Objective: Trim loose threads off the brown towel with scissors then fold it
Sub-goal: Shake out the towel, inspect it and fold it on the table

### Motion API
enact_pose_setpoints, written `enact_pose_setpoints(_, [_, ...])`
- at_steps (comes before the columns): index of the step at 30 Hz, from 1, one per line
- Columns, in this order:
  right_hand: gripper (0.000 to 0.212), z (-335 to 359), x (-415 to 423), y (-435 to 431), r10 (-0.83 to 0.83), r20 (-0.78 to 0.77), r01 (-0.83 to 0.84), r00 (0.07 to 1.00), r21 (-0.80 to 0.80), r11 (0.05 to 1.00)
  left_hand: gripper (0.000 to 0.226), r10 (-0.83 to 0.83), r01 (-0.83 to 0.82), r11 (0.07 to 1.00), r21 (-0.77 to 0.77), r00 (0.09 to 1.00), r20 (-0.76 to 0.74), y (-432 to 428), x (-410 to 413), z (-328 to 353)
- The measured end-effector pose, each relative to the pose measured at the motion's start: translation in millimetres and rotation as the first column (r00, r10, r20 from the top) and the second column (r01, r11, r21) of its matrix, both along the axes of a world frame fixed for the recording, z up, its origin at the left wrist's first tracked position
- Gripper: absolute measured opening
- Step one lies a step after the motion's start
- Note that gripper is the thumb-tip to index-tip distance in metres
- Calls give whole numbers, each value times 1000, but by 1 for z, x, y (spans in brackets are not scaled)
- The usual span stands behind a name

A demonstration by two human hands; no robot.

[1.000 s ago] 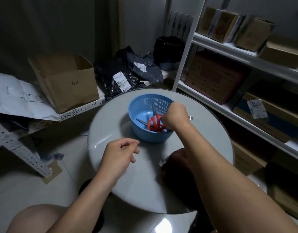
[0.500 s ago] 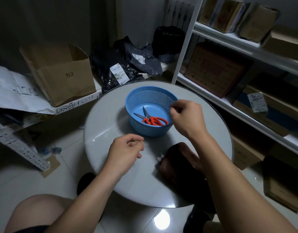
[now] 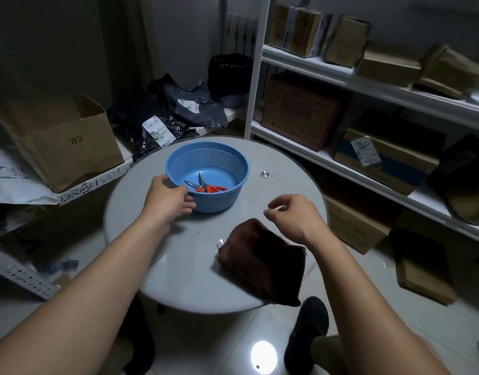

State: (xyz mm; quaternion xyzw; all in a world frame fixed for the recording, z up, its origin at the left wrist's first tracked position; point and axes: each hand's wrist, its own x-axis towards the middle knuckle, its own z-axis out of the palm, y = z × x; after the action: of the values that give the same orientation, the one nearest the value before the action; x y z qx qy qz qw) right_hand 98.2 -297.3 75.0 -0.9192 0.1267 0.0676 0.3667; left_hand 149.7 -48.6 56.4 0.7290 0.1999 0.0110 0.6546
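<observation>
Brown towel (image 3: 262, 262) lies folded at the near right edge of my round table (image 3: 179, 266), one corner overhanging. My left hand (image 3: 168, 197) grips the blue basket's (image 3: 176, 166) near rim; red-handled scissors (image 3: 207, 186) lie inside it. My right hand (image 3: 293, 215) hovers above the towel, fingers loosely curled, empty.

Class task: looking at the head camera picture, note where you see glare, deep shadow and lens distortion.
Head view: a bright glare spot on the glossy floor; the brown towel is so dark its texture is lost; the shelf post leans and the shelves bow, wide-angle distortion; corners dim.
</observation>
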Motion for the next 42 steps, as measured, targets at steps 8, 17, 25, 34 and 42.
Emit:
enact_pose_setpoints(8, [55, -29, -57, -46, -246, -237, 250, 940, -15, 968, 19, -313, 337, 934, 116, 932, -181, -56, -47, -42])
enact_pose_setpoints(17, [44, -53, -61, -35, -297, -181, 347, 937, 435, 831, 11, -436, 468, 870, 151, 876, -207, -62, -46, -23])
enact_pose_setpoints(25, [6, -31, -70, -8, -297, -320, 423, 900, 809, 409, 20, -464, 458, 885, -88, 847, -260, -34, -66, -7])
enact_pose_setpoints(34, [36, -4, -73, -5, -100, -70, 106, 992, 903, 417, 22, -447, 447, 894, 18, 893, 57, -19, -83, 20])
enact_pose_setpoints(42, [45, 44, -60, -10, -23, 255, -224, 967, 885, 408, 24, -438, 486, 871, -71, 834, 336, -5, -86, 73])
